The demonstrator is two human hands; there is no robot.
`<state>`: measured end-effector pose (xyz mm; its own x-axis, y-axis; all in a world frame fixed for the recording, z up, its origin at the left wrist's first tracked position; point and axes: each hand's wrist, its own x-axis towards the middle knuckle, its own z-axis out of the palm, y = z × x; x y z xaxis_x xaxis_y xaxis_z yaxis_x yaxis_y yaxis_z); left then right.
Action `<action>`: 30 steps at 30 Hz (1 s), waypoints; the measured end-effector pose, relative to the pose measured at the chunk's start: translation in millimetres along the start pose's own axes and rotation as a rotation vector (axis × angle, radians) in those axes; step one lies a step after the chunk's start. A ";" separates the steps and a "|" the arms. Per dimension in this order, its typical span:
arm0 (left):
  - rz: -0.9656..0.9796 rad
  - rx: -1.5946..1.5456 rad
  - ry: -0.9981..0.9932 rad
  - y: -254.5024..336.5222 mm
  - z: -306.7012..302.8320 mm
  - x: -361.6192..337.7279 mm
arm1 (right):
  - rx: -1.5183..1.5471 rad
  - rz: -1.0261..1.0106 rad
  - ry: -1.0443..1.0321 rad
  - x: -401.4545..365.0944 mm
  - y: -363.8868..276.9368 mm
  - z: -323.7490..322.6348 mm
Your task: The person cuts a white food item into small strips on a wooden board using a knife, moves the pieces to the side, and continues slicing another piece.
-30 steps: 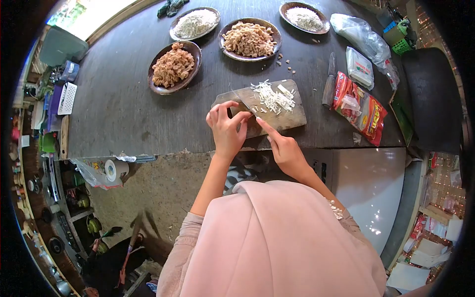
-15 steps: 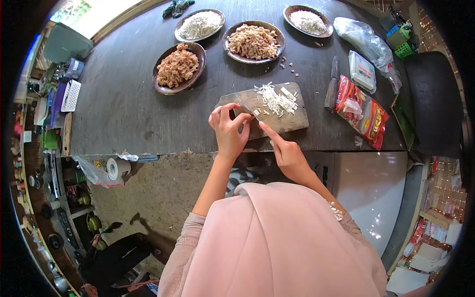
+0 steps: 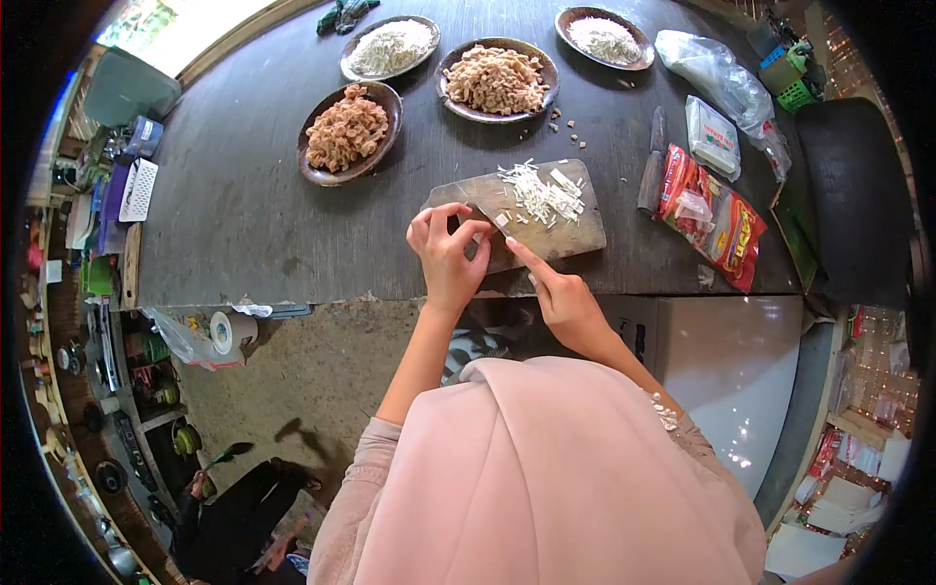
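A knife (image 3: 489, 216) is in my right hand (image 3: 565, 307), its index finger stretched along the blade. My left hand (image 3: 448, 255) is beside the blade with thumb and fingers curled in a pinch. What the left fingers hold is mostly hidden. Under both hands lies a wooden cutting board (image 3: 580, 237) near the table's front edge. Thin white strips (image 3: 546, 195) are heaped on its right part, and a small pale piece (image 3: 502, 220) sits against the blade.
Plates of brown pieces (image 3: 346, 132), tan cubes (image 3: 495, 80) and white strips (image 3: 392, 47) stand farther back. To the right lie another knife (image 3: 652, 161), a red packet (image 3: 717, 219) and plastic bags (image 3: 717, 78). A person (image 3: 239, 512) holding a dark spatula-like tool is low on the left.
My hands and the knife stay almost in place at the board. At lower left, the other person and the dark tool have shifted slightly. The whole view has drifted a little.
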<state>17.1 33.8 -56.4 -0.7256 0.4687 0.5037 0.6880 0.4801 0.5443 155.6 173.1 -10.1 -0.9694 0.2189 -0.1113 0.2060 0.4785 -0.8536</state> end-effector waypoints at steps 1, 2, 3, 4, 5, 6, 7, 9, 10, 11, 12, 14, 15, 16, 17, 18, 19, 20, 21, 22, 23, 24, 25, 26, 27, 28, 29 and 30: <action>-0.001 0.003 -0.004 -0.2 -0.4 -0.1 | -0.009 0.050 -0.032 1.8 -2.9 -1.0; -0.001 0.007 -0.008 -0.6 -0.9 0.2 | -0.009 0.049 -0.032 4.5 -1.4 1.0; -0.001 0.008 -0.008 -0.6 -0.9 -0.1 | -0.007 0.028 -0.019 7.2 1.9 3.9; -0.001 0.000 0.000 -0.5 -0.7 -0.2 | -0.006 0.007 -0.005 8.7 3.0 5.1; -0.002 -0.007 0.009 -0.8 -0.4 0.4 | -0.006 0.005 -0.003 8.0 2.5 4.4; -0.001 -0.005 0.011 -1.3 0.0 1.0 | 0.007 -0.005 0.000 6.5 0.6 3.4; -0.003 -0.010 0.019 -1.5 0.2 0.9 | 0.020 -0.015 0.000 5.0 -1.1 2.9; -0.011 -0.017 0.023 -2.5 0.2 -0.9 | 0.015 0.000 -0.013 1.3 -2.7 1.8; -0.022 -0.029 0.030 -2.3 0.3 -0.3 | 0.007 0.015 -0.019 -0.3 -2.6 1.0; -0.031 -0.041 0.037 -1.7 0.4 0.3 | 0.005 0.018 -0.019 -0.9 -1.5 1.7; -0.032 -0.041 0.039 -0.9 0.5 1.4 | -0.001 0.007 -0.002 0.4 0.6 3.6; -0.004 -0.003 0.074 2.4 -1.8 2.3 | -0.005 -0.001 0.012 3.1 4.3 9.8; -0.003 -0.006 0.073 2.0 -0.8 1.8 | -0.005 -0.012 0.020 6.6 6.5 11.8; -0.013 -0.035 0.076 1.0 0.3 1.0 | -0.004 -0.022 0.028 7.9 7.7 12.2; -0.023 -0.062 0.080 -0.1 1.2 0.7 | -0.005 -0.022 0.030 7.0 7.2 11.6; -0.022 -0.061 0.082 -1.0 2.1 0.4 | -0.012 -0.022 0.032 6.1 5.5 11.4; -0.023 -0.059 0.083 -1.0 2.3 0.7 | -0.018 -0.024 0.032 5.8 3.3 11.2; -0.026 -0.058 0.081 -1.3 2.0 -0.2 | -0.017 -0.025 0.028 4.2 0.2 9.7; -0.030 -0.057 0.080 -1.8 1.7 -1.3 | -0.021 0.002 0.016 1.4 -3.5 6.8; -0.032 -0.060 0.078 -1.5 1.6 -0.8 | -0.026 0.029 0.007 0.2 -5.1 5.0; -0.033 -0.063 0.076 -0.9 1.7 -0.3 | -0.028 0.031 0.006 0.1 -4.8 5.1; -0.033 -0.064 0.076 -0.4 1.5 0.0 | -0.021 0.029 0.006 0.6 -4.6 5.9; -0.028 -0.050 0.080 -0.1 1.2 0.6 | -0.015 0.026 0.007 1.6 -4.2 6.8; -0.023 -0.037 0.082 0.2 0.9 0.2 | -0.014 0.027 0.007 3.1 -3.2 7.5; -0.022 -0.038 0.080 0.5 0.9 -0.3 | -0.011 0.024 0.006 5.3 -1.5 7.9; -0.023 -0.037 0.078 0.7 0.9 -0.5 | -0.008 0.021 0.005 6.3 -0.5 8.0; -0.023 -0.035 0.077 0.3 0.8 0.4 | -0.008 0.020 0.008 5.7 -0.2 8.2; -0.022 -0.033 0.078 -0.3 1.0 1.2 | -0.002 0.005 0.012 4.2 0.0 8.6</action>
<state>16.1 34.9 -56.6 -0.7402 0.3989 0.5413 0.6721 0.4642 0.5769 150.4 166.7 -15.0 -0.9668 0.2310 -0.1094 0.2109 0.4793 -0.8519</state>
